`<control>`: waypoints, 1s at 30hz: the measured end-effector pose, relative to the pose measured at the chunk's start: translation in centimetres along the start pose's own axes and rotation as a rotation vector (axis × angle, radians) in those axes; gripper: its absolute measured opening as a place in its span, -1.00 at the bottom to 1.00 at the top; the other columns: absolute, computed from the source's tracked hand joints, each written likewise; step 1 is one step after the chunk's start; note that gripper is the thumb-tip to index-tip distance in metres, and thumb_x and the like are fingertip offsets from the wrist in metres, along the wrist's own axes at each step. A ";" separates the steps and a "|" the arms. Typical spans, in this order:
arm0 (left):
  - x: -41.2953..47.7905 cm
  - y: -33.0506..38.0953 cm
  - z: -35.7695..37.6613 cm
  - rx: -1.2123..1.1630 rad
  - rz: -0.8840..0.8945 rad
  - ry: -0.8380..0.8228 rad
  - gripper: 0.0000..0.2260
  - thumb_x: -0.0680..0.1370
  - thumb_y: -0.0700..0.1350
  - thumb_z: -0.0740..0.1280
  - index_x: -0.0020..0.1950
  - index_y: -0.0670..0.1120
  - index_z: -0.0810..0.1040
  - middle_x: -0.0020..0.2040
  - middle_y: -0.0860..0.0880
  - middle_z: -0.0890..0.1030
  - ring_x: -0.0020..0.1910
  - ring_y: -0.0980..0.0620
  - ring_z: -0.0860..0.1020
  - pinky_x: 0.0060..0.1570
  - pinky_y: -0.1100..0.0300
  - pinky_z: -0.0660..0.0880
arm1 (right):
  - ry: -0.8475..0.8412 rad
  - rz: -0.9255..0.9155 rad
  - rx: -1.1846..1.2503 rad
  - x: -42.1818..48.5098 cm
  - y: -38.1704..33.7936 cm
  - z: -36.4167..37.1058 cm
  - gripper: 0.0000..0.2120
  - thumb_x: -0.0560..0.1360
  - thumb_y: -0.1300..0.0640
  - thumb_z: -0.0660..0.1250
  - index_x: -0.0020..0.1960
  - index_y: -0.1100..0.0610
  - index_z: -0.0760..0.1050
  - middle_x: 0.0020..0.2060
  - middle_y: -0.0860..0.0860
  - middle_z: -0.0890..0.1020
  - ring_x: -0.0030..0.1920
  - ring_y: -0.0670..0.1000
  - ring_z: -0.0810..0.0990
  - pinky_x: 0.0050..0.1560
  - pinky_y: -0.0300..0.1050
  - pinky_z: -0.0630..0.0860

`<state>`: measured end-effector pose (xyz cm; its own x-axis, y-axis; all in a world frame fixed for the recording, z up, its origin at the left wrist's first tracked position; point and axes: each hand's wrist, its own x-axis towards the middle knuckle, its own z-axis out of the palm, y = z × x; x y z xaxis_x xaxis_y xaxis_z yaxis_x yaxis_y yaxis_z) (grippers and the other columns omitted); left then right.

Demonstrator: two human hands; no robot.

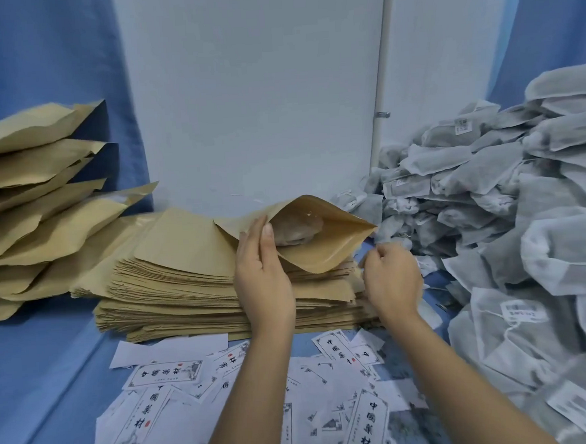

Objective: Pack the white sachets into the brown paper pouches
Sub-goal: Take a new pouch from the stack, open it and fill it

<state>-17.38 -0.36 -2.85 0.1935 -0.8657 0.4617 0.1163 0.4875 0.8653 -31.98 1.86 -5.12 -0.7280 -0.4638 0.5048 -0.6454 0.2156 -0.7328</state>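
Brown paper pouch [320, 244], mouth open: left hand [262, 275] grip pinches its near lip; right hand [391, 277] grip curled, contents untellable. Best practice: keep mouth spread, feed white mesh sachets [488, 182] squarely.
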 end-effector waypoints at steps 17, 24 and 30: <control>1.7 -0.4 1.0 0.011 -0.036 0.043 -0.70 0.64 0.03 0.13 0.29 0.03 0.53 0.22 0.16 0.55 0.19 0.29 0.44 0.10 0.53 0.30 | 0.053 -0.054 0.287 1.4 2.1 -0.7 -0.81 0.52 0.15 0.27 0.13 0.12 0.46 0.05 -0.01 0.48 -0.03 -0.17 0.37 -0.07 -0.41 0.28; 2.6 -0.6 0.2 0.125 0.004 -0.031 -0.69 0.65 0.04 0.11 0.31 0.04 0.51 0.25 0.13 0.54 0.18 0.26 0.43 0.10 0.41 0.28 | -0.901 0.207 0.826 1.5 -2.3 -4.3 -0.81 0.34 0.16 0.29 -0.17 0.11 0.68 -0.12 0.04 0.65 -0.25 -0.01 0.58 -0.30 -0.17 0.48; 1.3 -0.8 -0.7 0.201 0.099 -0.098 -0.68 0.64 0.02 0.13 0.31 -0.01 0.52 0.24 0.13 0.54 0.25 0.22 0.43 0.17 0.43 0.31 | -0.760 0.290 0.920 1.1 -7.0 -2.7 -0.79 0.56 0.24 0.22 0.12 0.27 0.55 -0.12 0.12 0.60 -0.17 0.02 0.56 -0.23 -0.20 0.51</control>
<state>-16.56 -1.84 -3.07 0.0982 -0.8265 0.5543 -0.0964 0.5465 0.8319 -28.93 2.15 1.81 -0.2991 -0.9489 0.1005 0.1457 -0.1495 -0.9780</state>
